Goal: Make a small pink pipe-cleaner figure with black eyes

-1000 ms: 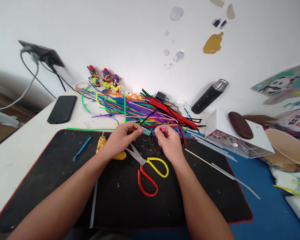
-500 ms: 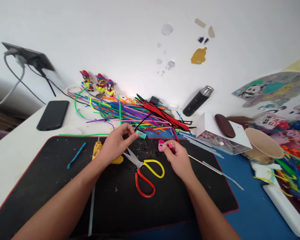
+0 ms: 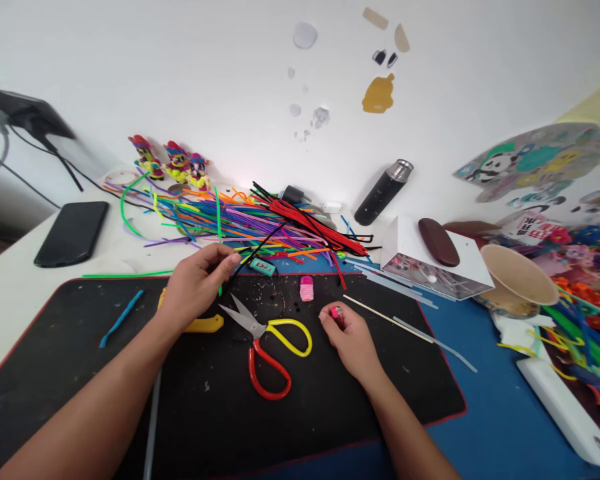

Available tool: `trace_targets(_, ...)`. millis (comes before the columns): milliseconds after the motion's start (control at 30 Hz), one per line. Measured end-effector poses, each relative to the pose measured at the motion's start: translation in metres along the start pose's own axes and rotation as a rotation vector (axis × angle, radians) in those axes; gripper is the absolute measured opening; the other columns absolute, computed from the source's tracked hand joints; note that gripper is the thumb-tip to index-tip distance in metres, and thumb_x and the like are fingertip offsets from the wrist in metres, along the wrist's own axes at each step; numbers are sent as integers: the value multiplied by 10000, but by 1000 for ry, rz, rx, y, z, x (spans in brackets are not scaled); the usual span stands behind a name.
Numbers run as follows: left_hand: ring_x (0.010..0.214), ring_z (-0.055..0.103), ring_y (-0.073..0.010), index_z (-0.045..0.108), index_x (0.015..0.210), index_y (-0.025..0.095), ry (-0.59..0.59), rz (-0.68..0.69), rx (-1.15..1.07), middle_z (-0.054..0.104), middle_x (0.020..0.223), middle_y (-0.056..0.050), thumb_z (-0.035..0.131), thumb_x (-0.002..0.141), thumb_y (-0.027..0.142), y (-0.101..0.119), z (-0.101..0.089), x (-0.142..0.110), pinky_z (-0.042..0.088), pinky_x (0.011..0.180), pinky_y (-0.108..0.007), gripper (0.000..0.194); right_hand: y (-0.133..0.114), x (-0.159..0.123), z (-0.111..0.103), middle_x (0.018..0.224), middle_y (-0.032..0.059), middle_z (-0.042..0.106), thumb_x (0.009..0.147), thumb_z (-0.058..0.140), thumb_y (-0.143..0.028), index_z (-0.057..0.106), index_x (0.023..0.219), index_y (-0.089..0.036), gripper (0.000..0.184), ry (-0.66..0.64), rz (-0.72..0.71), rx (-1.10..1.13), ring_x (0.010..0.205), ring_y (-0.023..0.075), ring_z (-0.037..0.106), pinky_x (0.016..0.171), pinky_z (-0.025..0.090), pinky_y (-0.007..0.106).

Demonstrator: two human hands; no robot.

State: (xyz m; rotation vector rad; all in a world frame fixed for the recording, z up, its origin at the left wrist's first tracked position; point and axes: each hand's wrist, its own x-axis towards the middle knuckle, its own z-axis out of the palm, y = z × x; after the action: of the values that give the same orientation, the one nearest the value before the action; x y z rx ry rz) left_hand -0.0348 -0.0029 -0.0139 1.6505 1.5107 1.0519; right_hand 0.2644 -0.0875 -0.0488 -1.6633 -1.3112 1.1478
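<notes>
My left hand (image 3: 200, 277) is pinched closed over the left of the mat, with a thin black pipe cleaner (image 3: 265, 241) running from its fingertips toward the back. Just right of those fingers lies a small teal piece (image 3: 263, 267). My right hand (image 3: 349, 337) is curled around a small bright pink object (image 3: 336, 312), mostly hidden by the fingers. Apart from that hand, a two-tone pink block (image 3: 307, 289) rests on the mat. Between my hands lie scissors (image 3: 257, 330) with one red and one yellow handle, blades partly spread. A yellow-handled tool (image 3: 205, 325) sits partly under my left wrist.
Several coloured pipe cleaners (image 3: 240, 223) are heaped behind the black mat (image 3: 220, 427). Small figures (image 3: 177, 162), a phone (image 3: 71, 233) and a black flask (image 3: 384, 193) stand or lie around. At right are a white box (image 3: 443, 267) and a paper bowl (image 3: 520, 280).
My left hand has moved left, away from the teal piece, showing more of the black pipe cleaner. My right hand has drawn back from the pink block, which stays on the mat. The view has shifted.
</notes>
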Motion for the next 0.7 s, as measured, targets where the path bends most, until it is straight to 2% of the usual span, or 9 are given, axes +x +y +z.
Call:
trace_targets(133,660,500,-161,676,941,208,25,-50,55,581,708,32,629,977,536,-3,-3,1,377,617,-278,333,1,-1,1,596,-61,409,896,696,-488,668,845,-215,280,6,-5,17,538,133,363,497,280,263)
trace_targets(333,704,562,-175,704,945,207,51,-67,165,674,776,19,636,966,508,4,-4,-2,413,671,-278,309,-2,-1,1,607,-59,408,889,698,-478,664,828,-215,272,7,16,48,541,126,344,496,270,259)
trace_targets(567,704,627,-202,734,944,243,29,-36,213,739,800,5,638,958,528,6,-3,-3,437,664,-297,301,-3,2,0,591,-65,394,882,713,-492,665,836,-220,279,-12,43,64,528,126,337,482,265,257)
trace_targets(700,678,628,-214,739,1018,250,-42,41,213,725,777,-10,636,942,567,11,-6,-3,455,638,-313,342,-2,4,-2,580,-71,405,881,726,-521,661,848,-223,306,-38,54,90,511,122,354,471,264,254)
